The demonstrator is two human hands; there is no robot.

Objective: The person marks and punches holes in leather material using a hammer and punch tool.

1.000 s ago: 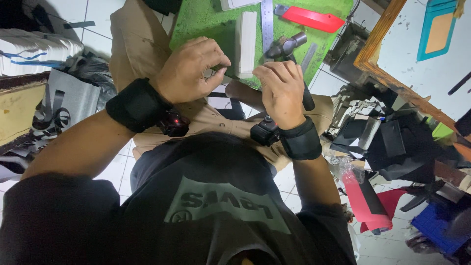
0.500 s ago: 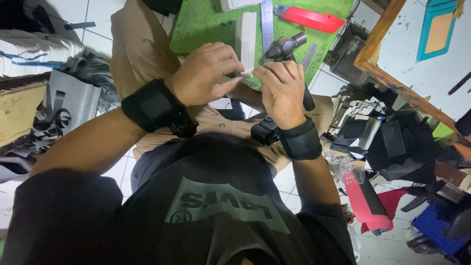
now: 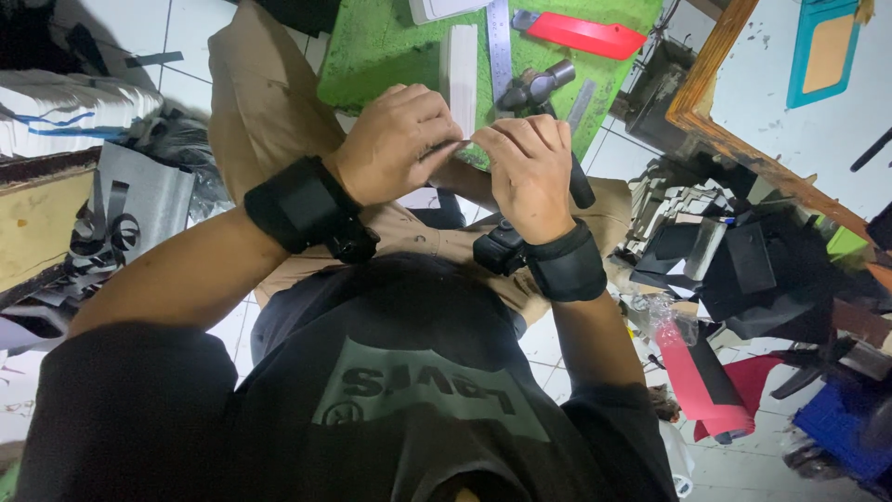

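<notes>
both hands point(image 3: 401, 139) point(image 3: 531, 167) pinch a thin strip point(image 3: 457, 142) over the green mat point(image 3: 390, 51).

At upper centre lies a matt green mat point(image 3: 372, 56), lightly textured. On it rest a dull steel ruler point(image 3: 500, 37), a glossy red plastic cutter point(image 3: 581, 34) and a dark metal hammer point(image 3: 539, 82). Both wrists carry matt black fabric bands point(image 3: 302, 206). A varnished wooden frame point(image 3: 734, 130) stands upper right.
</notes>
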